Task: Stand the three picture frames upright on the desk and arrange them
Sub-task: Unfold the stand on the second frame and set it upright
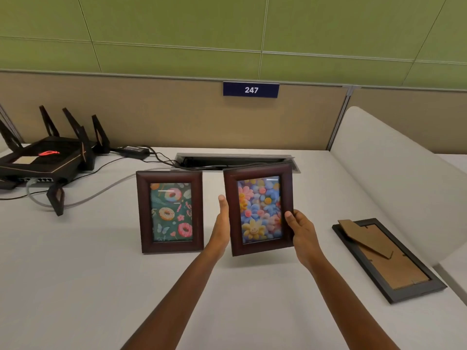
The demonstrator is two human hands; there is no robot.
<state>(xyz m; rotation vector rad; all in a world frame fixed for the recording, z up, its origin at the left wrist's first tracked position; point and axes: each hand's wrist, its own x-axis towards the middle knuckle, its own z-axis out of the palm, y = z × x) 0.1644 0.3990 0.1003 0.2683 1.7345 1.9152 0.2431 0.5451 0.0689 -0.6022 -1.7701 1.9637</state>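
Holding the flower frame (pixel 258 209) between both hands, lifted a bit off the desk (pixel 75 261), long axis near vertical, top tipped slightly left, picture facing the camera. Left hand (pixel 222 223) pressed flat along its left edge, fingers straight. Right hand (pixel 302 229) gripping the lower right edge, thumb on the front. Just left of it, donut frame (pixel 170 211) standing upright on the desk, portrait, facing forward too. Well off to the right, black frame (pixel 389 261) lying face down, cardboard back up, long axis running diagonally away, stand flap (pixel 364 238) poking up. Router (pixel 43 160) and cables far left.
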